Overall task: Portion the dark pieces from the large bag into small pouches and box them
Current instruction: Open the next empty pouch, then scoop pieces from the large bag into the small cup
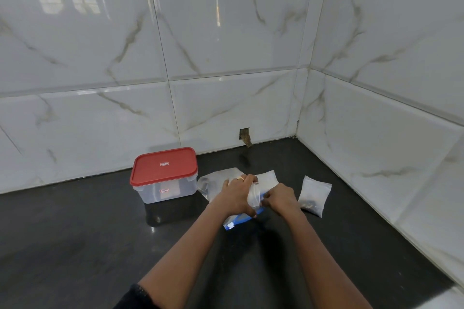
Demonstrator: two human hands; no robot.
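Note:
My left hand (238, 194) and my right hand (280, 199) meet over the black counter, both gripping a small clear pouch (254, 195) between them. Under them lies a pack with a blue edge (234, 223). The large clear bag (218, 178) lies flat behind my left hand, and another small pouch (268, 178) lies behind my hands. To the right lies a filled small pouch (313, 195) with dark pieces at its lower end. A clear box with a red lid (164, 174), shut, stands to the left.
The black counter (88, 233) runs into a corner of white marble-patterned wall tiles (226, 57) at the back and right. A small hole in the wall (244, 135) sits just above the counter behind the bags.

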